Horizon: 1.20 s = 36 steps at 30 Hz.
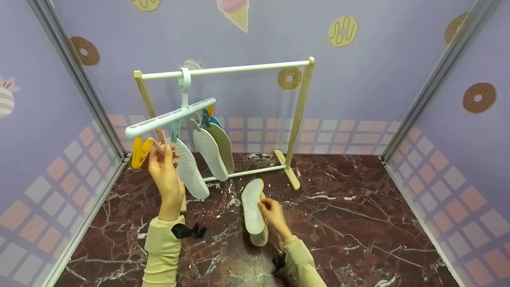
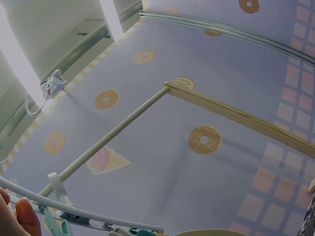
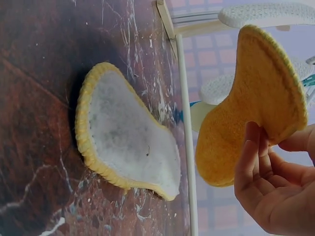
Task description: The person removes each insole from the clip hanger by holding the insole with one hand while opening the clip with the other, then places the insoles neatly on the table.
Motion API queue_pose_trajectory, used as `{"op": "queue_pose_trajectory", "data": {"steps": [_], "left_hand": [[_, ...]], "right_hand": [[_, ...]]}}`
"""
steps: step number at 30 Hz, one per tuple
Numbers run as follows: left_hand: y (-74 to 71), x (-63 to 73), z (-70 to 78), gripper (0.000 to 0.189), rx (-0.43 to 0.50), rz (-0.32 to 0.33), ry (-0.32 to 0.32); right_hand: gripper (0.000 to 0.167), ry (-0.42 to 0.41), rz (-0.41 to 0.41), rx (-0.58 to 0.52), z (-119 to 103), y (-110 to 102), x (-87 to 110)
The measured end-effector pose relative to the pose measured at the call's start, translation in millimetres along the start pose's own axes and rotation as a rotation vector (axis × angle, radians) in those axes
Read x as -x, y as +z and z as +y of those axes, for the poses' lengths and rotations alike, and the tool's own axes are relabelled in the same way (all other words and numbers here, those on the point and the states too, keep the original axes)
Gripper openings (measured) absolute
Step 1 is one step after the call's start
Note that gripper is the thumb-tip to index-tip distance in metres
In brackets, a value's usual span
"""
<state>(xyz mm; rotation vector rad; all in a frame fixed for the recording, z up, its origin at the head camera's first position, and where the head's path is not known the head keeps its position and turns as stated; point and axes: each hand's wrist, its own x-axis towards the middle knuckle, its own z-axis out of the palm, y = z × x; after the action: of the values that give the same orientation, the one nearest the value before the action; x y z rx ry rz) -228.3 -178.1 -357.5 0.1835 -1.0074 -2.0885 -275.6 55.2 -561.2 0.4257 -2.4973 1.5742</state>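
My left hand [image 1: 166,175] is raised to the near end of a pale hanger [image 1: 171,116] and pinches a pink clip [image 1: 160,143] there. Beside those fingers a yellow clip [image 1: 140,153] dangles. Lower down, my right hand [image 1: 274,216] pinches an insole [image 1: 252,205] by its edge, lifted off the tabletop. Its upper face looks white with a yellow rim, while the right wrist view shows its yellow-orange face [image 3: 229,115]. Below it a second white insole with a yellow stitched edge [image 3: 128,132] lies on the table.
The hanger hooks over the white bar [image 1: 247,68] of a wooden rack [image 1: 299,115]. From its clips hang a near white insole [image 1: 189,169], another white one [image 1: 210,153], an olive one [image 1: 223,145] and a blue one behind. Beneath is a dark red marbled table [image 1: 358,223].
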Motion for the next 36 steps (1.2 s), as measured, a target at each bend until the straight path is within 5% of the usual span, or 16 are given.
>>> {"op": "queue_pose_trajectory", "data": {"steps": [6, 10, 17, 19, 26, 36], "left_hand": [[-0.9, 0.0, 0.6, 0.007, -0.013, 0.001, 0.006], [-2.4, -0.1, 1.4, 0.008, -0.034, 0.003, -0.004], [-3.0, 0.1, 2.4, 0.007, -0.033, 0.014, -0.017], [-2.8, 0.1, 2.7, 0.007, -0.034, 0.014, -0.016], [-2.9, -0.5, 3.0, 0.009, -0.05, 0.017, -0.02], [-3.4, -1.4, 2.4, 0.011, -0.063, 0.034, -0.038]], "right_hand": [[0.018, 0.0, -0.016, 0.007, 2.9, 1.4, 2.4], [0.02, -0.073, 0.011, 0.004, 14.2, 2.4, 1.3], [0.016, -0.197, 0.084, 0.046, 144.5, 49.0, -31.5], [0.018, -0.181, 0.061, 0.037, 155.1, 51.3, -34.2], [0.023, -0.128, 0.06, 0.06, 149.1, 47.9, -30.2], [0.026, -0.112, 0.009, 0.052, 174.7, 53.1, -35.0]]}}
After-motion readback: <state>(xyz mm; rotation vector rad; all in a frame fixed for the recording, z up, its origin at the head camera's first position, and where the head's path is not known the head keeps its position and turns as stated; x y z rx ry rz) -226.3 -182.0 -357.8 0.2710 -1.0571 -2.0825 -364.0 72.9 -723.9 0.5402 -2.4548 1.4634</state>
